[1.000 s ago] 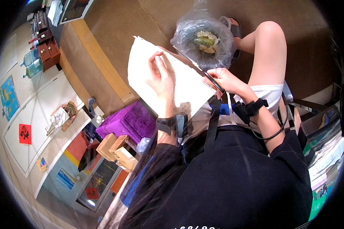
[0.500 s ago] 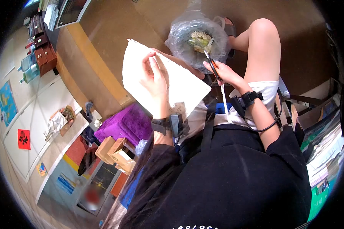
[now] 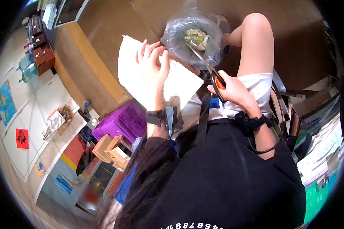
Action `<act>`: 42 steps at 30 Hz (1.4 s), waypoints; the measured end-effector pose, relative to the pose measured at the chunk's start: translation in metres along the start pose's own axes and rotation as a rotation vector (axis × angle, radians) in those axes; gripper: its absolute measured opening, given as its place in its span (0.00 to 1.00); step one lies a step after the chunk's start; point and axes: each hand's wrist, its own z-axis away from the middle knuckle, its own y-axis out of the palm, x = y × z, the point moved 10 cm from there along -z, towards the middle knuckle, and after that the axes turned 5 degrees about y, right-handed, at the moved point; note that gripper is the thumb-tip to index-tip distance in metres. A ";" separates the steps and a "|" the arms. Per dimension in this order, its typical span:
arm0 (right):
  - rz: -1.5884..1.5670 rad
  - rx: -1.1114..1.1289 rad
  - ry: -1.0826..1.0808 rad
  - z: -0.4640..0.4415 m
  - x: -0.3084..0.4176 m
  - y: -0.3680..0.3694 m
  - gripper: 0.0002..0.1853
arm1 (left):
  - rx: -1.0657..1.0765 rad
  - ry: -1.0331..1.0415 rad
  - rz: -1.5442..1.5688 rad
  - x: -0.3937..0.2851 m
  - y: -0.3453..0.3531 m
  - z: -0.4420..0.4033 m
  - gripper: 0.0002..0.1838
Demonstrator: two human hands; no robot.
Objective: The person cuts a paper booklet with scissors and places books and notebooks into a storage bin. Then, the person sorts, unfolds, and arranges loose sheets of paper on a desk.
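In the head view, the right hand (image 3: 236, 91) is closed around the handles of the scissors (image 3: 210, 68). Their blades point away from this hand, toward the mouth of the bag (image 3: 172, 38); how far the blades stand apart, I cannot tell. The left hand (image 3: 152, 65) is open, its fingers spread and a little bent, over the paper (image 3: 128, 72). It does not grasp the sheet, and how firmly it presses I cannot tell. Because of this, the paper could slide or tip from the lap if the leg below moves.

The scissors are near the right edge of the paper, so a careless swing toward the left hand could nick the sheet or the fingers. Ahead of the right hand, the tips could catch the thin bag and tear it; then the scraps (image 3: 197, 38) inside could come out.
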 end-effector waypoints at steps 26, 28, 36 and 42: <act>-0.052 0.184 -0.151 0.015 0.009 0.016 0.25 | 0.010 0.017 -0.016 0.002 0.000 0.006 0.03; -0.069 0.181 -0.163 0.015 0.011 0.015 0.25 | 0.005 0.025 -0.015 0.001 0.000 0.004 0.03; -0.160 0.222 -0.214 0.012 0.003 0.024 0.24 | 0.049 0.006 -0.134 -0.009 -0.010 0.000 0.04; -0.275 0.292 -0.163 0.018 -0.003 0.030 0.21 | 0.044 -0.035 -0.312 -0.022 -0.025 -0.004 0.09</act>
